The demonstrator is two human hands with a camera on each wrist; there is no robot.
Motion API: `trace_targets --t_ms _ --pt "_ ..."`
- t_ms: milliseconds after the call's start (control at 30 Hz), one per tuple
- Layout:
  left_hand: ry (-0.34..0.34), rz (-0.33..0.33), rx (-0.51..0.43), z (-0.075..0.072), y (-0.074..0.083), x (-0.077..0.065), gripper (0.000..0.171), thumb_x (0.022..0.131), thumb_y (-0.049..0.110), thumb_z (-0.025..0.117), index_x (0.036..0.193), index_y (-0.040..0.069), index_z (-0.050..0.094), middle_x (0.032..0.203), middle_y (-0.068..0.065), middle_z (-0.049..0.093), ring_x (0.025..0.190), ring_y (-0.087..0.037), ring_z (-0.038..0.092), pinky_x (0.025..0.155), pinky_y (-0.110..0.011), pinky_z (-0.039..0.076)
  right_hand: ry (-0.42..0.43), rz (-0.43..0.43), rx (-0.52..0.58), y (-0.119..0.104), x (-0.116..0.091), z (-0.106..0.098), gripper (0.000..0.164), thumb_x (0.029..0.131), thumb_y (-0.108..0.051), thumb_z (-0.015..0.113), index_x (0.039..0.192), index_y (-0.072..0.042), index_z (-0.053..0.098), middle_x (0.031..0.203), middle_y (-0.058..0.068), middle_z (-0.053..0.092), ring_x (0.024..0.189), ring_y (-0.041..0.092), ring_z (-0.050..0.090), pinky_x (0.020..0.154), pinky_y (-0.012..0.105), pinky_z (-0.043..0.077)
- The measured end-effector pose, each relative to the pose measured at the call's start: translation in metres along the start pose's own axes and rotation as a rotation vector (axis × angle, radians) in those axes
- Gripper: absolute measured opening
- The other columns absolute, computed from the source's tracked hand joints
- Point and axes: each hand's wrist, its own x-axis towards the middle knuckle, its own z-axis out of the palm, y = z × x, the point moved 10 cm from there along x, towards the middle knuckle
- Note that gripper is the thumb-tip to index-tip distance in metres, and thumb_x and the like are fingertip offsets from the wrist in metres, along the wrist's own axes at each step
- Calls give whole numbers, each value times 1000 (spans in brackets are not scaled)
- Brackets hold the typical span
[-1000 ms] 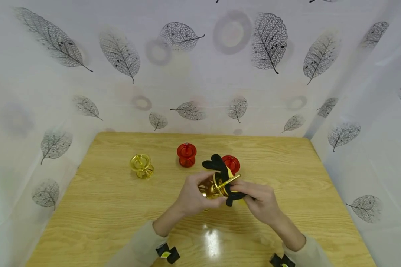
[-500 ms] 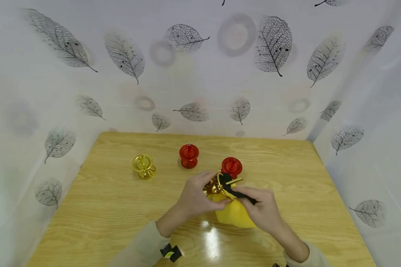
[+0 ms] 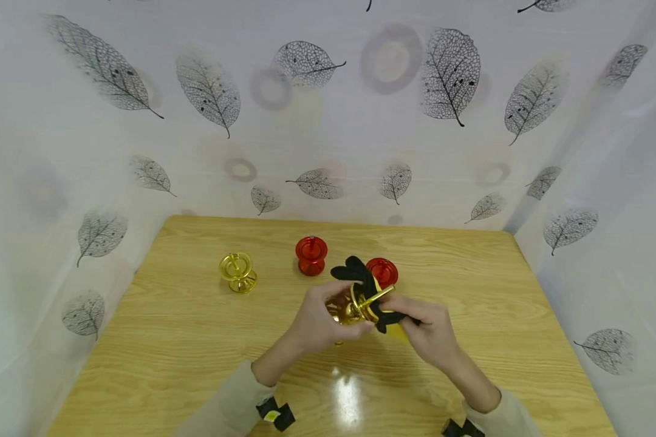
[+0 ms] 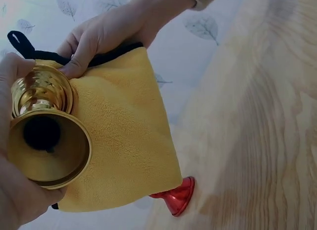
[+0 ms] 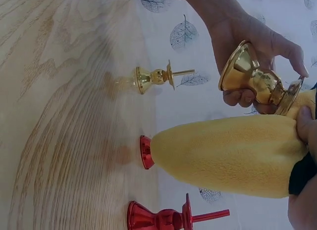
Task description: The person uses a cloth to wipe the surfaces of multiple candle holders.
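My left hand (image 3: 319, 321) holds a shiny gold candle holder (image 5: 262, 81) tilted above the table, fingers around its dish end. Its hollow base opens toward the camera in the left wrist view, and its spike points up and right in the head view. My right hand (image 3: 429, 331) pinches a yellow cloth (image 4: 124, 126) with a black edge (image 3: 355, 270) against the dish, close by the spike. The cloth hangs down in the left wrist view and hides part of the dish. Right fingertips are partly hidden by the cloth.
On the wooden table (image 3: 197, 364), a second gold candle holder (image 3: 238, 273) stands at the left. Two red candle holders stand farther back, one in the middle (image 3: 311, 256) and one right behind the cloth (image 3: 382, 273). A leaf-patterned white sheet (image 3: 328, 121) surrounds the back and sides.
The cloth swings around the dish: half a second ago its yellow part spread below the hands, now its black edge stands up past the rim again. Both hands keep their holds.
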Motion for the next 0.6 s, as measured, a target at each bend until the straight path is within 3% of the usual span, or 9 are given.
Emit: trace_targets --t_ms 133,300,367,500,600 --pt "-5 38 46 3 0 1 47 72 27 84 114 16 67 89 1 71 68 -4 62 57 -23 56 -9 104 -1 5 -2 1 43 73 30 58 99 -1 74 99 21 74 101 3 69 77 18 57" --pt "29 177 190 4 7 -1 53 68 24 87 115 11 67 86 0 71 67 -5 61 57 -15 52 -29 257 -27 4 -3 4 29 78 18 67 101 1 75 95 22 74 92 -1 70 68 20 59" --pt "53 228 274 4 10 -2 56 66 26 88 115 9 67 84 1 70 66 -5 60 57 -10 49 -30 272 -54 1 -3 5 28 79 16 68 102 2 74 95 22 74 91 -2 70 66 20 58" --pt "88 248 362 3 11 -1 57 65 32 88 113 10 67 83 5 68 68 -2 57 59 -7 46 -20 274 -90 -3 -3 5 27 79 15 68 101 1 75 96 22 74 93 -3 69 67 17 58" --pt "92 193 308 2 6 0 56 66 32 89 113 11 67 86 4 70 68 -4 59 60 -11 49 -13 269 -93 0 -5 4 28 80 15 68 102 -1 74 96 22 74 85 -2 69 66 16 57"
